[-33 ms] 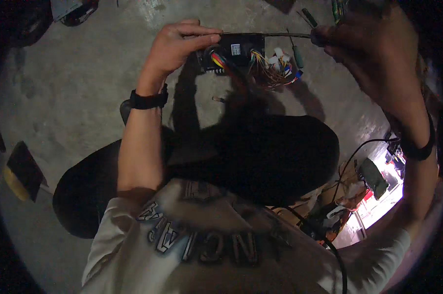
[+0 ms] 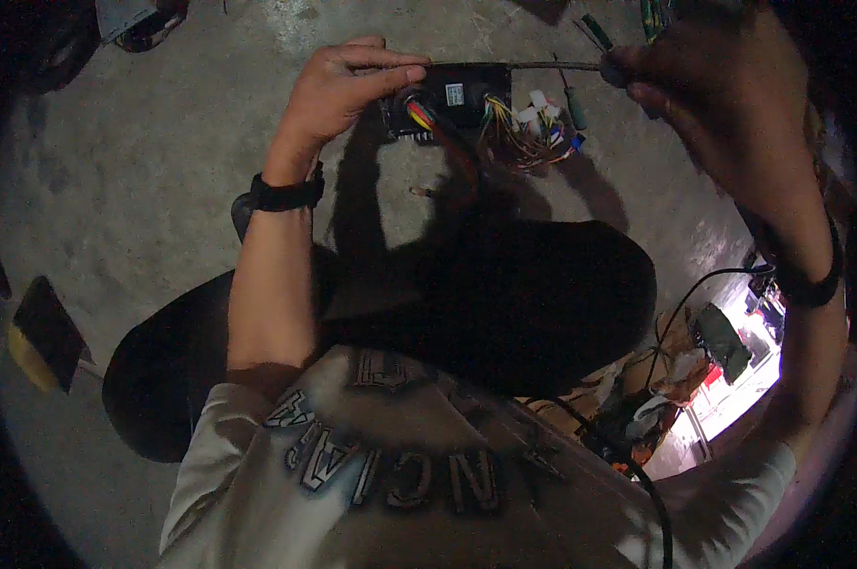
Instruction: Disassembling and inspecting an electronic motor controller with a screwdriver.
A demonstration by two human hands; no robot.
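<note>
Between my two hands a thin dark wire (image 2: 556, 65) is stretched nearly level. Thumb and forefinger of my left hand (image 2: 334, 95) pinch its left end. Its right end runs into the closed fingers of my right hand (image 2: 722, 104), which is in shadow. Beneath the wire, on the floor, lies a flat black box (image 2: 462, 112) with a small white label and metal fins along its near edge. Thick red, yellow and black leads (image 2: 420, 116) come out by my left hand. A bundle of thin coloured wires with white and blue plugs (image 2: 542, 133) spreads from its right side.
A screwdriver (image 2: 575, 109) with a greenish handle lies right of the plugs. My dark-clad legs (image 2: 485, 303) fill the middle. At lower right are a bright light, a black cable (image 2: 699, 280) and clutter. A dark and yellow object (image 2: 45, 337) sits at far left on the concrete floor.
</note>
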